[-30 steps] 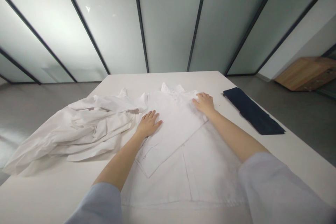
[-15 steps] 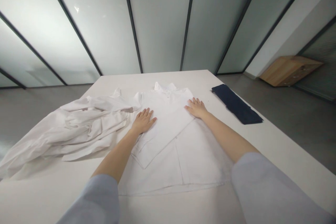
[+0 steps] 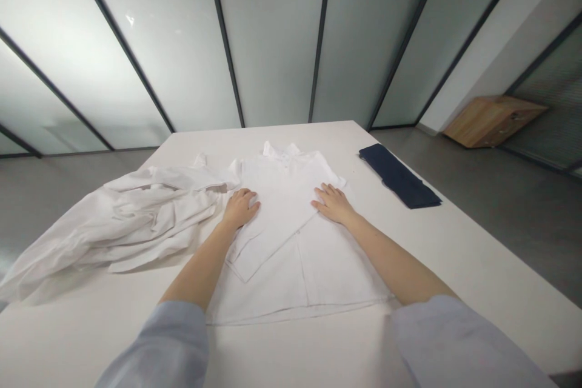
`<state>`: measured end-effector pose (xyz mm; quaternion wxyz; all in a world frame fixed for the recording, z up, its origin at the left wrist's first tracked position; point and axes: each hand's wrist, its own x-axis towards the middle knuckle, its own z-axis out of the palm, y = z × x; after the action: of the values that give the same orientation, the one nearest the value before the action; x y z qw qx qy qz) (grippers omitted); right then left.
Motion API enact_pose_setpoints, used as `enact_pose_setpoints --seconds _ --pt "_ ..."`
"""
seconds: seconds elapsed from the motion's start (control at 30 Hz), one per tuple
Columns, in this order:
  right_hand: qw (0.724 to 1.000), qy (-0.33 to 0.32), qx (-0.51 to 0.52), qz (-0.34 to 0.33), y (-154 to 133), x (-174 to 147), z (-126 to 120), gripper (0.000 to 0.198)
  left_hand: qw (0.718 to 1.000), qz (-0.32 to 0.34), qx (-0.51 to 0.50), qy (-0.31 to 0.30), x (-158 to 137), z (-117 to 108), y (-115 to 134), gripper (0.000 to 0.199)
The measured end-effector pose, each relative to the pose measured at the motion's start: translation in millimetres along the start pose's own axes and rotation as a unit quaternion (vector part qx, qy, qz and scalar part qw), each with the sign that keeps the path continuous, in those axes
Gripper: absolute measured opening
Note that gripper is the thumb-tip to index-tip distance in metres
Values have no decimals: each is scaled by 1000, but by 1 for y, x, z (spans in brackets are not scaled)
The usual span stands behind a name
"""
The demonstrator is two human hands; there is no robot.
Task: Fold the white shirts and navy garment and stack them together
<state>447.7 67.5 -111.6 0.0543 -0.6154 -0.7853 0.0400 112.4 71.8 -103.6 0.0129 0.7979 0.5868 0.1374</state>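
A white shirt (image 3: 284,191) lies spread on the table, collar at the far end and hem toward me. One sleeve is folded diagonally across its front, the cuff near the lower left. My left hand (image 3: 241,207) rests on the shirt's left edge, thumb apart from the fingers, holding nothing. On the right side, my right hand (image 3: 334,202) presses down flat with fingers spread, just above the line of the folded sleeve. Beside my left hand is a crumpled pile of white cloth (image 3: 150,212), which reaches the table's left edge.
A folded dark navy cloth (image 3: 400,176) lies near the right edge of the white table (image 3: 459,279). Beyond the table are frosted glass panels (image 3: 273,36) with dark frames. A wooden cabinet (image 3: 488,121) stands on the floor at the far right.
My right hand has slid down the shirt, toward me, from near the shoulder. My left hand has shifted slightly outward to the shirt's edge, its fingers closer together. The view has shifted slightly.
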Motion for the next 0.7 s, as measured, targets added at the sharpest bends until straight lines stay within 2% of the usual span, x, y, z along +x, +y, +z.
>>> enact_pose_setpoints --seconds 0.37,0.5,0.6,0.7 --pt "1000 7 13 -7 2 0 0 60 1000 -9 -24 5 -1 1 -2 43" --pt "1000 6 10 -4 2 0 0 60 997 -17 -65 24 1 1 -1 38" --pt "1000 0 10 -1 2 0 -1 60 986 -76 -136 57 3 -1 -2 28" --pt "1000 -2 13 -2 2 0 -1 59 955 -171 -208 123 6 -2 -8 21"
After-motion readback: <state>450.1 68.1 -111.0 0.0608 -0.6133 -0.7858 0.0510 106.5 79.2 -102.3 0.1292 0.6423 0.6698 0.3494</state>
